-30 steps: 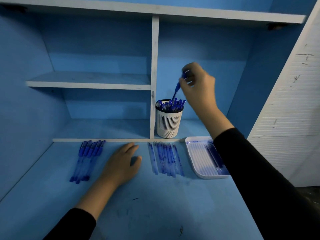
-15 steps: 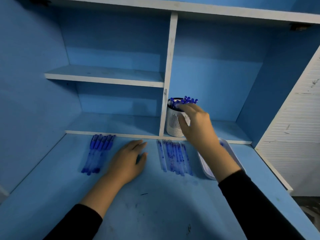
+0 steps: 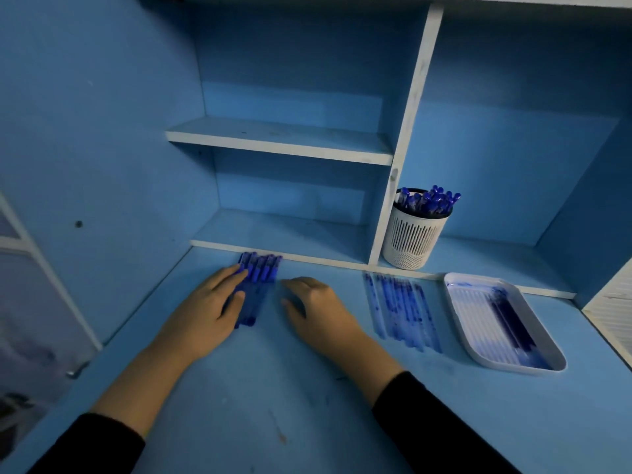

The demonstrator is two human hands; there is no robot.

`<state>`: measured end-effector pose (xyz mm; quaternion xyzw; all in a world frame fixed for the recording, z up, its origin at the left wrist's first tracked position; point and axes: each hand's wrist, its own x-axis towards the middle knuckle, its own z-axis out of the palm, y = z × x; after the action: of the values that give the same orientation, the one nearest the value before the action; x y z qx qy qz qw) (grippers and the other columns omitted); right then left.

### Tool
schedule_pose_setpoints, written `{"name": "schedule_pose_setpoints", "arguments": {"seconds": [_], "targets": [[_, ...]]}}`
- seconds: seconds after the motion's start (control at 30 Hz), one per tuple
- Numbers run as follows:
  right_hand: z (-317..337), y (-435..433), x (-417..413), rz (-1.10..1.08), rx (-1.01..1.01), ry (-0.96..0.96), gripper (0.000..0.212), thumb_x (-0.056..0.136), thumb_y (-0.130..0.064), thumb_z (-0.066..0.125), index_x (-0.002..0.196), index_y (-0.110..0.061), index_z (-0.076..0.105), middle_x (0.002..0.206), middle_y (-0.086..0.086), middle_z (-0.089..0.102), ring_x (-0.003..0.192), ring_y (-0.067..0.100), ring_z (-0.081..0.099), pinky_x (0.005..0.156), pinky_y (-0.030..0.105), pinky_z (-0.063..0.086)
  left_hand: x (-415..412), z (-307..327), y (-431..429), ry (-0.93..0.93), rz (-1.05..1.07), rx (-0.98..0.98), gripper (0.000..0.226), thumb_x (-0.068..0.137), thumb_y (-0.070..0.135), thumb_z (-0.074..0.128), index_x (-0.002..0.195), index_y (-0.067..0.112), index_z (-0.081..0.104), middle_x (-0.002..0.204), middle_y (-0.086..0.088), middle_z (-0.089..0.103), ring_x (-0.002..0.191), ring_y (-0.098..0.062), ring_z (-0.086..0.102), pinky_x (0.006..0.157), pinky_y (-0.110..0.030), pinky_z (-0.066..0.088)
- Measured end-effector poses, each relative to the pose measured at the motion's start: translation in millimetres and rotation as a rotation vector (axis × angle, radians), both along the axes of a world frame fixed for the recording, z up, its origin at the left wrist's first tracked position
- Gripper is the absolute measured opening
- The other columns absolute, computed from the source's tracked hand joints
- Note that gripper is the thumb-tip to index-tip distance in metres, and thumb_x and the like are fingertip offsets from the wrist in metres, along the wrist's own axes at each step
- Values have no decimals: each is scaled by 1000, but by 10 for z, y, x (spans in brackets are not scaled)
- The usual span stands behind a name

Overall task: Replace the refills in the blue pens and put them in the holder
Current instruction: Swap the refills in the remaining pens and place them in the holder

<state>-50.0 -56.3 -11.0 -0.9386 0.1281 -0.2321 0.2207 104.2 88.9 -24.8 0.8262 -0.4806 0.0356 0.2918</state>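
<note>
A row of blue pens (image 3: pixel 260 285) lies on the blue desk near the low shelf edge. My left hand (image 3: pixel 205 313) rests flat on the row's left side, its fingers spread over the pens. My right hand (image 3: pixel 316 307) lies on the desk just right of the row, fingers slightly curled, holding nothing. A row of refills (image 3: pixel 402 311) lies further right. A white slotted holder (image 3: pixel 412 237) full of blue pens stands on the low shelf beside the divider.
A white tray (image 3: pixel 478 323) with several dark used refills sits at the right. A white vertical divider (image 3: pixel 402 159) and a shelf board (image 3: pixel 280 138) rise behind. A white slatted panel (image 3: pixel 615 309) borders the far right.
My right hand left the holder, with the pen dropped in, and came down to the desk beside the pen row. My left hand slid left onto the pens. The view turned left.
</note>
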Motion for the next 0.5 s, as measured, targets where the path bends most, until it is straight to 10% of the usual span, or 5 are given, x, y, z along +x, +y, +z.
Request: {"name": "schedule_pose_setpoints", "arguments": {"seconds": [0.5], "targets": [[-31,-39,278,-72,153,-104,19,88,-14,64,105,-9,70,99,12,63,90,24,60,82,18,43,52,-73,6,136,17,22,48,101,35,43,149,28,38,155,23,26,141,1,28,110,-18,23]]}}
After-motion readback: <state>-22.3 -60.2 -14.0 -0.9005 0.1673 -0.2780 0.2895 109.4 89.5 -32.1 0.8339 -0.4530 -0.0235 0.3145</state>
